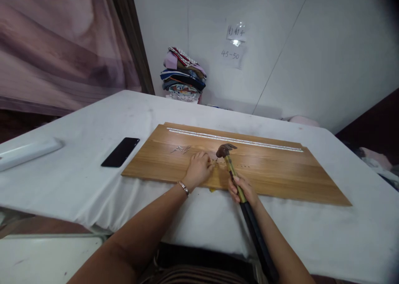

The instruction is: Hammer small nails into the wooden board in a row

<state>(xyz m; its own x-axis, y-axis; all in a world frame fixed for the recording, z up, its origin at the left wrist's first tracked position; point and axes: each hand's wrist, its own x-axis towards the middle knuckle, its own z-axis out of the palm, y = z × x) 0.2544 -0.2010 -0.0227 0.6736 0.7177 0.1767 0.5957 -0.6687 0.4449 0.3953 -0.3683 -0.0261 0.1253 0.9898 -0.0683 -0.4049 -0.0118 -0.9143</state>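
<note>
A claw hammer [226,151] with a rusty head is in my right hand [245,188], whose fingers wrap round the yellowish part of the handle. Its black grip runs back beneath my forearm. The hammer's striking face is at the top of a small nail [216,160] standing on the wooden board [280,171]. My left hand [199,167] rests on the board, thumb and fingertips pinched at that nail. Left of this hand lies a small pile of loose nails [180,149]. To the right of the hammer, a row of several dark nail heads or holes [243,166] marks the board.
Two white measuring strips [233,140] run along the board's far side. A black phone [121,152] lies left of the board on the white-covered table [84,151]. Folded cloths [183,74] are stacked by the wall. A white roll-like object [29,151] is at far left.
</note>
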